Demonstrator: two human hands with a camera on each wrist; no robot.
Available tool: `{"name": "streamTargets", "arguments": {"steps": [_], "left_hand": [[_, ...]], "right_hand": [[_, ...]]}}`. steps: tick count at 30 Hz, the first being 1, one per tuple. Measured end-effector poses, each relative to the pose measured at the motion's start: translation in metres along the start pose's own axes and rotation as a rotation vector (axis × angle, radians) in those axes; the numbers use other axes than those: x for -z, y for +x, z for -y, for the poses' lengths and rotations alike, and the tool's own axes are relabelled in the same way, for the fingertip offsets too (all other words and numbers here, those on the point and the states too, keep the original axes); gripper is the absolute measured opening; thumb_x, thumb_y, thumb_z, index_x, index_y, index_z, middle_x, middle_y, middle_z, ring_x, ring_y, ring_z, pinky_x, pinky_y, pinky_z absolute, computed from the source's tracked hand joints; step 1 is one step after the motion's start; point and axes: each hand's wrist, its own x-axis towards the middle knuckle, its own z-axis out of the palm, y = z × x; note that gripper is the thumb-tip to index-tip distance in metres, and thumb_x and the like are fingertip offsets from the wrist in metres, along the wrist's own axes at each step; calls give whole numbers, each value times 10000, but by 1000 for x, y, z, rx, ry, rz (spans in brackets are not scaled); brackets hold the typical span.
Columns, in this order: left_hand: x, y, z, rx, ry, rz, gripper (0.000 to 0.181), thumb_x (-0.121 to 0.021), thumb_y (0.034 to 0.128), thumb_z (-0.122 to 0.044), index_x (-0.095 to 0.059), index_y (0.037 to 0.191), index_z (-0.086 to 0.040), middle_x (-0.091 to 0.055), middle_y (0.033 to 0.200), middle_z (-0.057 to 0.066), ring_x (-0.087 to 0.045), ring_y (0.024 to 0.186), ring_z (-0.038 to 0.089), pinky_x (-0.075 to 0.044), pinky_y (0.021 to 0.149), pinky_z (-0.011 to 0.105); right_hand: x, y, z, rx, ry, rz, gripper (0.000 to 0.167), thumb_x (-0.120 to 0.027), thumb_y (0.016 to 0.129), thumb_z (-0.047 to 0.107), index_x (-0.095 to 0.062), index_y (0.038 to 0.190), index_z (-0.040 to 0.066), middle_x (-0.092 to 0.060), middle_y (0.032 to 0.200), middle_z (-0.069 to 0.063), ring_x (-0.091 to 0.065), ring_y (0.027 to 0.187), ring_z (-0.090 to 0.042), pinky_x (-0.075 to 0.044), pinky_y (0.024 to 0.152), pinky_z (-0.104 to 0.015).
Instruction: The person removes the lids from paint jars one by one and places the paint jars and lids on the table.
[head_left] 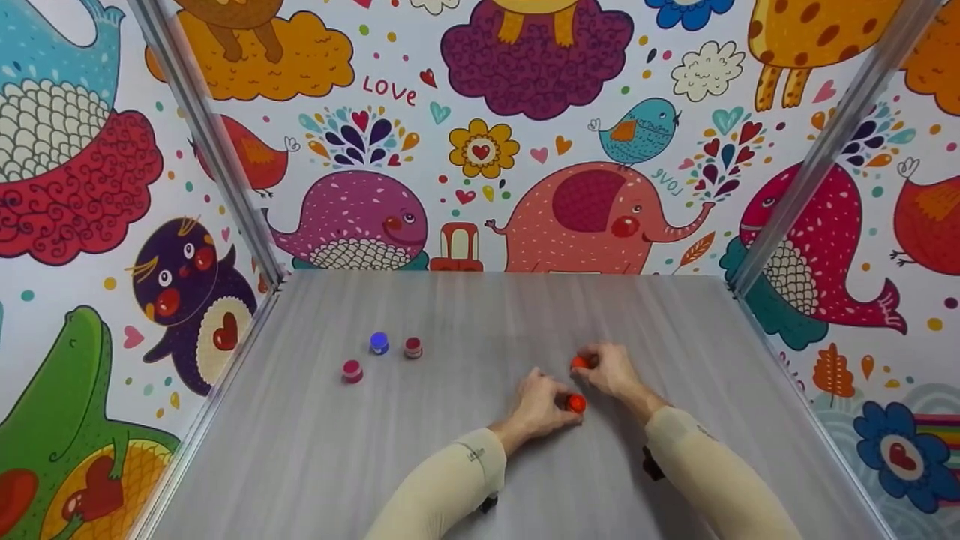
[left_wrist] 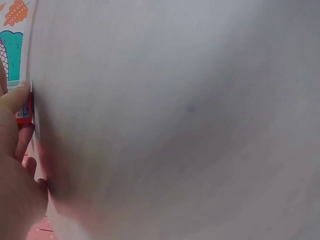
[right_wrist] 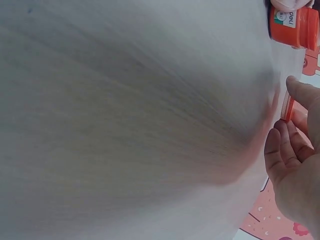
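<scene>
Near the middle right of the table in the head view, my left hand grips a small orange-red paint jar. The jar's "deli" label shows in the right wrist view, where the jar is at the upper right. Just beyond it, my right hand pinches a round orange-red lid between thumb and fingers. The ribbed rim of this lid shows in the right wrist view, apart from the jar. In the left wrist view my left hand is at the left edge, with part of the jar visible.
To the left on the grey table stand a blue jar, a dark red jar and a crimson jar. Patterned walls with metal corner posts border the table at the back and sides.
</scene>
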Motion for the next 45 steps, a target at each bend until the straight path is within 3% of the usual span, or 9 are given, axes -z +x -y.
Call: {"name": "streamTargets", "arguments": {"steps": [8,15,29,36,45], "left_hand": [[-3,1,-1,-15,39,-14,316,-994,827,-475,-910,1061,-280,-852,1017,-61,-532,954,106,-454,863,282],[-4,2,-2,-64,79,-38,271,-993,833,-442,-907,1017,-263,-845,940,-77,-546,930,109,-447,854,279],[-8,5,-9,11,75,-44,248,-958,867,-435,-883,1018,-252,-786,944,-86,-570,1024,136,-462,905,324],[-10,6,-9,13,99,-68,239,-937,880,-444,-885,1015,-254,-800,978,-78,-563,1005,134,-470,892,322],[-12,5,-8,-15,123,-101,222,-949,851,-437,-872,973,-269,-813,927,-69,-548,931,129,-430,797,297]], "right_hand": [[-1,1,-2,-4,-10,7,271,-921,918,91,-835,1136,-45,-853,1029,-189,-803,924,-303,-671,835,-490],[-1,1,-8,-25,-63,4,233,-950,906,178,-844,1048,27,-833,950,-109,-737,859,-224,-612,800,-423],[2,-1,-9,-45,-37,1,197,-939,918,174,-841,1025,40,-825,962,-109,-714,856,-210,-598,785,-408],[3,-2,-7,-66,-3,5,203,-927,925,157,-839,1049,23,-833,989,-131,-736,881,-239,-621,813,-439],[3,-3,-11,-5,-18,-49,218,-909,931,164,-840,1046,-7,-838,927,-134,-730,779,-182,-586,718,-312]]}}
